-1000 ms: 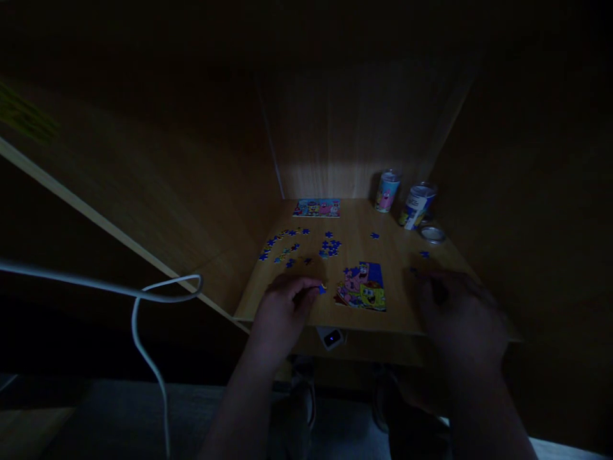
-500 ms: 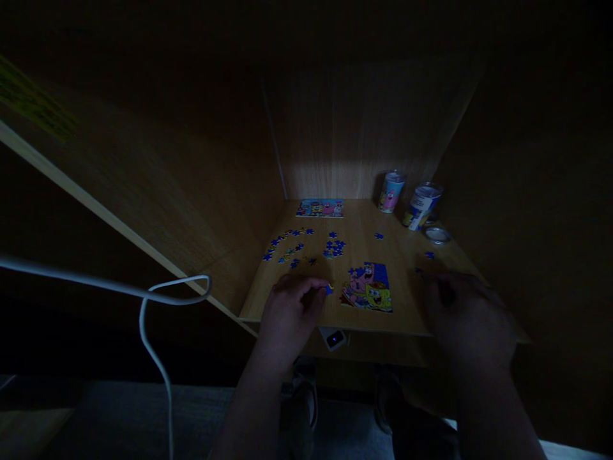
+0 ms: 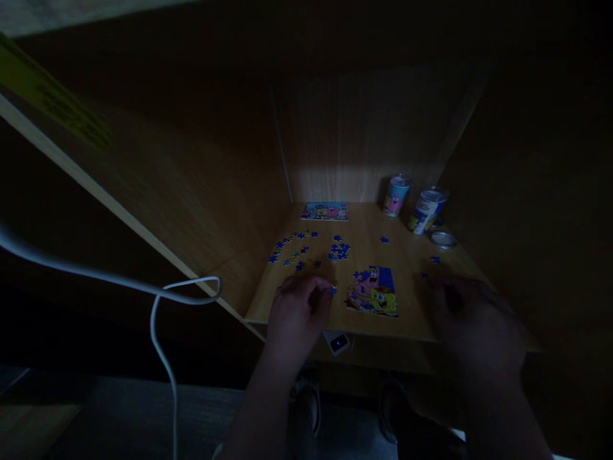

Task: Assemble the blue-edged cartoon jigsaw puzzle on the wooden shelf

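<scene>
Between the thumb and forefinger of my left hand (image 3: pixel 297 313) is a small blue jigsaw piece with a yellow edge (image 3: pixel 333 289). Just right of it lies a partly assembled jigsaw puzzle (image 3: pixel 372 292), with pink and yellow cartoon figures on blue. My right hand (image 3: pixel 476 322) is low over the right side of the board, fingers curled together. A dark jigsaw piece (image 3: pixel 424 275) shows at its fingertips; whether it is gripped is hard to see in the dim light. Loose blue jigsaw pieces (image 3: pixel 339 250) lie behind the puzzle, and more pieces (image 3: pixel 286 239) spread to the left.
A picture card (image 3: pixel 324 211) lies at the back. Two cartoon-printed cans (image 3: pixel 396 195) (image 3: pixel 428 211) stand back right, a round metal lid (image 3: pixel 443 239) before them. Wooden panels (image 3: pixel 215 191) enclose the shelf. A white cable (image 3: pixel 163 345) hangs left; a small device (image 3: pixel 338 343) sits under the front edge.
The whole view has shifted slightly, so everything appears a little further right and lower. Both hands keep nearly the same place over the board, the left still pinching its piece.
</scene>
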Tool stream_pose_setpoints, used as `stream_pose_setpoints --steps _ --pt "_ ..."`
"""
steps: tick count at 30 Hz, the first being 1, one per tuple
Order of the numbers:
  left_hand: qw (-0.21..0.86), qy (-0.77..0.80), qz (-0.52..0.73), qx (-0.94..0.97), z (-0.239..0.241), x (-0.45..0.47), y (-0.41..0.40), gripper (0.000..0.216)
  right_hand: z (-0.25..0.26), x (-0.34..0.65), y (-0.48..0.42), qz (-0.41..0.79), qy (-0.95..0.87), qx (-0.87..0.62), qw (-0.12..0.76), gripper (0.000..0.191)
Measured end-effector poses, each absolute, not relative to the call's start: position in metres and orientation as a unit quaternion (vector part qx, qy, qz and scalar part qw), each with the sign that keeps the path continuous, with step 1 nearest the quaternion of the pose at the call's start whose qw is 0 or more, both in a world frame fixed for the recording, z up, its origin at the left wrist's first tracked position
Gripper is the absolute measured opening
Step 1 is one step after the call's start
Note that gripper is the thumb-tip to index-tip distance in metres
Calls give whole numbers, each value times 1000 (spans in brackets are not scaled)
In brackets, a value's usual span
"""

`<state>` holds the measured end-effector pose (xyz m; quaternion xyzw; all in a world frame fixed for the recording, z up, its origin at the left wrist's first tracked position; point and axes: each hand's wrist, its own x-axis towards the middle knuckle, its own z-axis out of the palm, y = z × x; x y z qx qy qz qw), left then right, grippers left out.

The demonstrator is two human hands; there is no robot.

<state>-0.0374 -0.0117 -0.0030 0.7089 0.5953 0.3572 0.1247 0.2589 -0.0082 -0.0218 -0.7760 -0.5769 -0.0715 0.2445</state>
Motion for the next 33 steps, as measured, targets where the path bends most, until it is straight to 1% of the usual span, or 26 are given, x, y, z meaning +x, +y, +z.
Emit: stream_pose_setpoints --steps 4,12,17,20,25,28,33 --pt "89 620 340 702 0 -32 -12 12 -23 260 -8 -57 -575 -777 248 42" --pt "62 621 316 714 -3 -31 -12 9 -23 260 -9 -75 -578 -775 242 42" --pt "35 620 296 725 -2 -30 -14 9 -21 258 -9 -62 -575 -777 248 40" --pt "18 615 286 735 -3 -29 -16 17 -21 258 -9 -67 -582 -769 254 39" --pt "17 606 265 750 -4 -29 -17 36 -25 261 -9 -72 -580 -775 240 39" --pt "16 609 262 748 -4 -29 -14 41 -25 261 -9 -67 -578 -776 242 38" --pt "-18 633 260 729 -1 -31 -6 47 -24 260 -9 -83 -578 -773 248 39"
